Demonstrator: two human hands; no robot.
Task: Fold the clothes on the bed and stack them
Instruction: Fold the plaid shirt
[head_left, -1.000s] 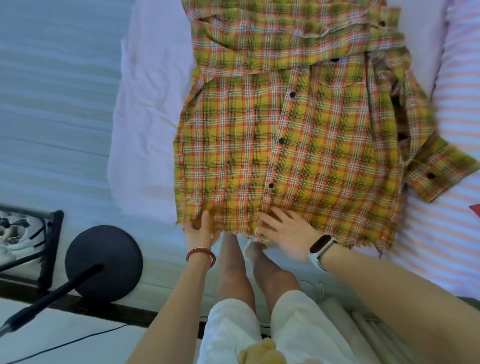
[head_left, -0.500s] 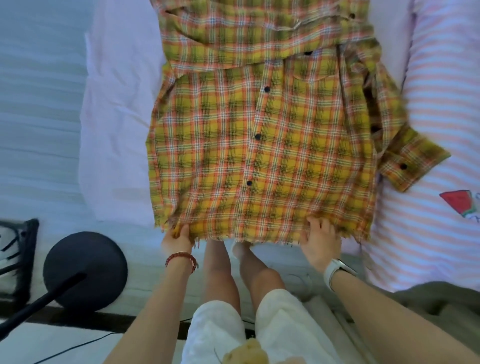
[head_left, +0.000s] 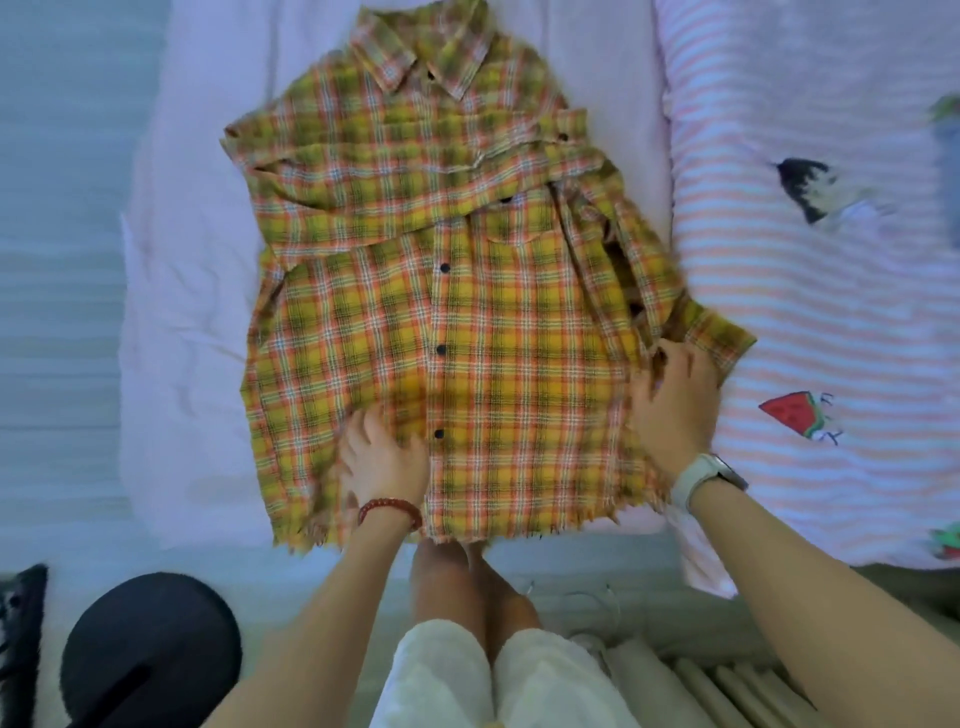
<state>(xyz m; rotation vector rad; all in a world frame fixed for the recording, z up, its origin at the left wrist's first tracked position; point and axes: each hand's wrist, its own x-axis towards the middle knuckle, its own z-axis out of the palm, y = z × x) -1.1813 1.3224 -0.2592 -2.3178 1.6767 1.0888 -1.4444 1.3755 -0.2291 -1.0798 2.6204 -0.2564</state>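
A yellow, green and orange plaid shirt (head_left: 467, 322) lies front up on the pale pink bed sheet (head_left: 197, 322), collar at the far end. One sleeve is folded across its chest. My left hand (head_left: 382, 457) rests flat on the lower front, beside the button line, fingers spread. My right hand (head_left: 675, 395) sits on the shirt's right edge, and its fingertips pinch the cuff of the other sleeve (head_left: 711, 338), which lies bunched along that side.
A pink-and-white striped blanket (head_left: 831, 312) with watermelon pictures covers the bed to the right. A round black stand base (head_left: 150, 649) is on the floor at lower left. My legs in white shorts (head_left: 498, 675) stand against the bed's near edge.
Both hands left the frayed hem. The left one moved up onto the shirt's front; the right one moved up and right to the sleeve cuff. The view now shows the whole shirt.
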